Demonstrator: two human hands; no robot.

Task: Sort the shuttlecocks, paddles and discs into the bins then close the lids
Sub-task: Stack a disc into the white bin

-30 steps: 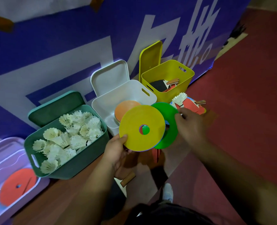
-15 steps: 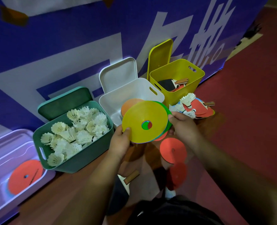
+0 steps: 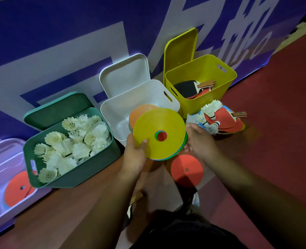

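Now that the disc stack [image 3: 159,121] has closed up square, your left hand [image 3: 135,155] and right hand [image 3: 199,139] clasp its edges, ready for the white bin [image 3: 112,108] just beyond.

White bin [image 3: 112,112] open-topped; yellow bin [image 3: 227,83] just beside.

A blue banner [image 3: 58,33] with large white characters filled the background from 9 o'clock through 12 to 2 o'clock, its lower edge meeting the ground. Red flooring [image 3: 283,132] spread across 3 to 5 o'clock, and a brown wooden floor [image 3: 67,221] lay at 7 o'clock.
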